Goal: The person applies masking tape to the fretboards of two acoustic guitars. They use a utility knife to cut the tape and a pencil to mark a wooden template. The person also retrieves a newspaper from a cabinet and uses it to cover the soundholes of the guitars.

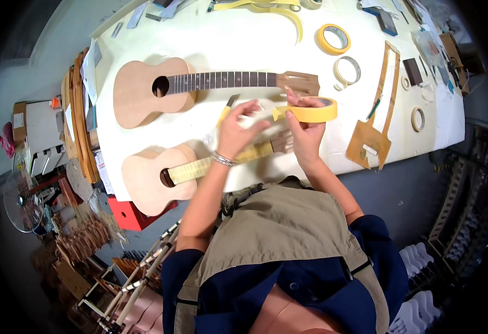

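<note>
My right hand (306, 136) grips a roll of yellow masking tape (319, 114), with a short loose end sticking out on its left side. Facing it, my left hand (236, 131) is raised with thumb and fingers apart and nothing visible between them. Beneath my hands lies an unfinished small guitar body (144, 170), its neck covered with strips of yellow tape (191, 170); my left forearm hides part of it. Farther back rests a second bare-wood guitar (135, 92) with a dark, uncovered fretboard (227, 80). A yellow-handled cutter (225, 111) lies just beyond my left hand.
More tape rolls (333, 39) and a nearly used-up roll (347, 70) are at the back right. A brown guitar-shaped template (368, 142) lies to the right. Wooden strips (80, 122) line the table's left edge, with a red box (132, 214) below and a fan (24, 201) beyond.
</note>
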